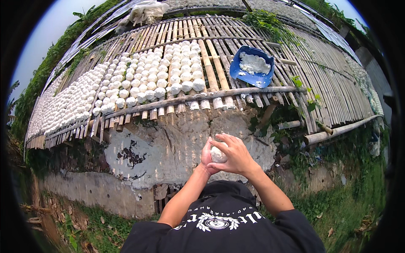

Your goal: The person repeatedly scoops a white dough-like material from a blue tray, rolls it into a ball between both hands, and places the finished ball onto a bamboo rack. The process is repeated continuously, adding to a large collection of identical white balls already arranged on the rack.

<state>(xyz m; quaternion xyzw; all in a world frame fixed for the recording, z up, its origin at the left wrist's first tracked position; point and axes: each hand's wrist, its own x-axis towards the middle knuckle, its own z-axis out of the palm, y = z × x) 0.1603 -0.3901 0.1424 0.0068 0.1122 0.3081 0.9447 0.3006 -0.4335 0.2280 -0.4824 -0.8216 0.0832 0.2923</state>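
Note:
Between my two hands, in front of my chest, is a rounded white ball of doughy or clay-like material [218,155]. My left hand [206,156] cups it from the left side. Curved over its top and right is my right hand [234,153], fingers wrapped round it. Beyond my hands, many similar white balls [148,86] sit in rows on a bamboo slat rack [213,69]. To the right of the rows, a blue plastic scoop-shaped container [260,79] rests on the slats with crumbly white material [254,63] in it.
A bamboo pole [202,96] runs along the rack's front edge, with slat ends jutting past it. Below lies a whitish, crusted surface [168,147] over a low concrete wall [97,192]. Green vines [270,27] grow through the rack, and a pale plastic sheet [147,12] lies at its far left.

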